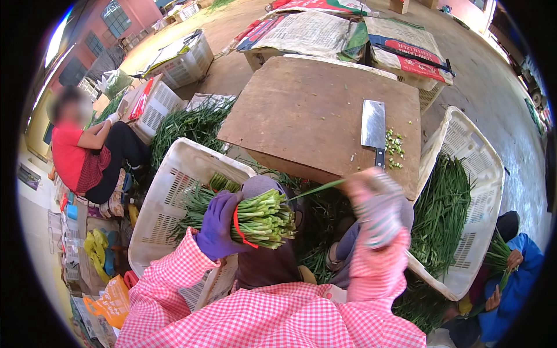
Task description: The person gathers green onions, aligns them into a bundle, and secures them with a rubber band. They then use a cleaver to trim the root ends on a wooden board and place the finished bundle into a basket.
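Note:
My left hand (219, 226), in a purple glove, grips a bunch of green chive-like stalks (267, 217) above my lap. A red band (236, 224) circles the bunch, whose pale cut ends face right and whose leaves trail left. My right hand (374, 204) is blurred and wears a striped, light-coloured glove. A single green leaf (320, 189) runs from its fingers toward the cut ends. Just beyond that hand, a cleaver (373, 124) lies on a wooden board (300, 113), its handle toward me. Chopped stalk pieces (394, 148) lie beside the blade.
On my left stands a white plastic crate (150, 226) with bundled stalks. A second crate (483, 174) on my right holds loose greens (444, 209). Sack-covered crates (304, 32) stand behind the board. One person (91, 152) sits at left; another (513, 269) holds greens at lower right.

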Available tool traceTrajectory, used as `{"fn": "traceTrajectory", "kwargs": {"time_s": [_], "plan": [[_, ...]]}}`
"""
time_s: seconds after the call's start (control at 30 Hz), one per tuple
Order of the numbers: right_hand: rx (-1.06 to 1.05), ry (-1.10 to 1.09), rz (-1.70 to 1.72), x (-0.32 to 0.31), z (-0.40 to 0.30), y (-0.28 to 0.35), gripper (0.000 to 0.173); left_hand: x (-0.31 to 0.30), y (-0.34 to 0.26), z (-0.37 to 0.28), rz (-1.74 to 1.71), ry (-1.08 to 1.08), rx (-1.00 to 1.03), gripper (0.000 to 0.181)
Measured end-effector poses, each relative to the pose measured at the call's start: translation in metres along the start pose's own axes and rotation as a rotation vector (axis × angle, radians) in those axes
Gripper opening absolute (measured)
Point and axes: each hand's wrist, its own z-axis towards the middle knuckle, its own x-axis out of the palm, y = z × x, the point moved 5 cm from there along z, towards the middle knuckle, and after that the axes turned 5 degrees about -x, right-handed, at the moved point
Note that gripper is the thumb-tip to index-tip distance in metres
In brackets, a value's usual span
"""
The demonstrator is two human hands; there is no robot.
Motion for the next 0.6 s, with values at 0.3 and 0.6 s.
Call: {"fn": "traceTrajectory", "kwargs": {"time_s": [0.3,0.6], "plan": [[-0.021,0.110,-0.338,-0.076,0.010,-0.021,0.014,0.002,0.008,-0.008,-0.016,-0.007,-0.041,0.104],[0.116,0.544,0.181,0.070,-0.019,0.008,0.037,0.001,0.013,-0.009,-0.053,0.042,-0.103,0.104]]}}
